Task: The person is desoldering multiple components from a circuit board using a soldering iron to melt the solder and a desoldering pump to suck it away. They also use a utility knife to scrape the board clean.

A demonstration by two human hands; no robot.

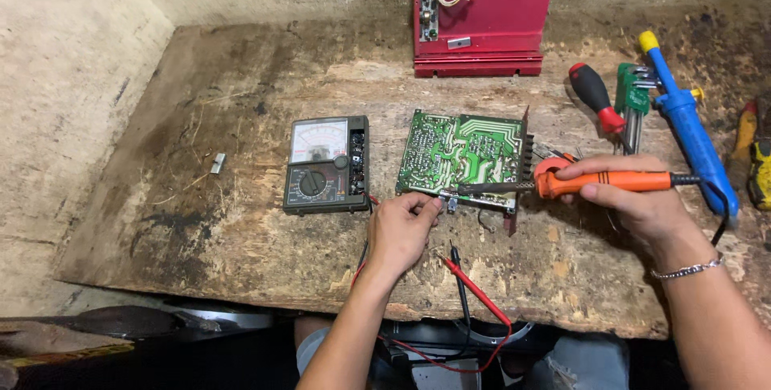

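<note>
Head view. Red and black probe leads (474, 289) lie nearest, at the bench (241, 221) edge. Left hand (399, 229) pinches the green circuit board's (462, 153) near edge; right hand (634, 197) grasps an orange soldering iron (602, 183), its tip at that edge, beside the left fingertips.

My left hand (401, 229) has bare bench (201, 197) to its left, past the meter (327, 165), with only a small metal bit (218, 163) there. Probes (474, 285) lie just beside my wrist. My right hand (634, 197) is hemmed in: screwdriver (596, 97), hex keys (634, 101) and blue pump (687, 125) crowd behind it. The red case (482, 12) blocks the back behind the board (462, 153).
</note>
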